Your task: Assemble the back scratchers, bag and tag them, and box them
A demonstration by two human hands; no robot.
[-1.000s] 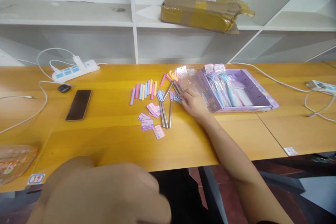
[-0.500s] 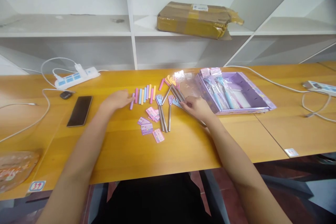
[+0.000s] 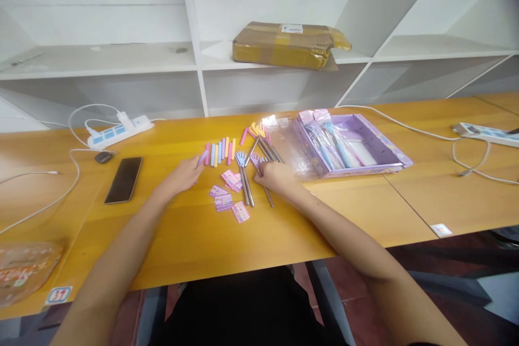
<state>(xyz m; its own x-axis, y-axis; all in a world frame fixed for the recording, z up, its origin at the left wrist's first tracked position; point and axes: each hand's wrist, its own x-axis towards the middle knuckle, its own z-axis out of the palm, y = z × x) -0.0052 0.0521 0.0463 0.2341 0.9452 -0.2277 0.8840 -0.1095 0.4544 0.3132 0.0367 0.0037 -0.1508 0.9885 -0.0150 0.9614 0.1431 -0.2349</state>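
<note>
My left hand point(image 3: 185, 174) is closed around a purple handle sleeve point(image 3: 203, 158), lifted at the left end of a row of pastel sleeves point(image 3: 219, 153). My right hand point(image 3: 276, 175) pinches a back scratcher with a purple hand-shaped head point(image 3: 254, 159). Its metal rod point(image 3: 269, 198) slants out below my fingers, which hide its middle. Just left of it lie back scratchers with blue heads point(image 3: 240, 159) and bare metal rods. Behind my right hand, yellow back scratcher heads point(image 3: 256, 130) are bunched with more rods. Small pink and purple cards point(image 3: 223, 203) lie in front.
A purple display box point(image 3: 367, 169) with bagged back scratchers stands at right, beside clear plastic bags point(image 3: 284, 143). At left are a phone point(image 3: 124, 180), a power strip point(image 3: 120, 132) and cables. A taped carton point(image 3: 284, 46) sits on the shelf.
My left hand has picked the purple sleeve up from the row's left end and drawn it nearer. My right hand has moved left from the metal rods onto the purple-headed back scratcher.
</note>
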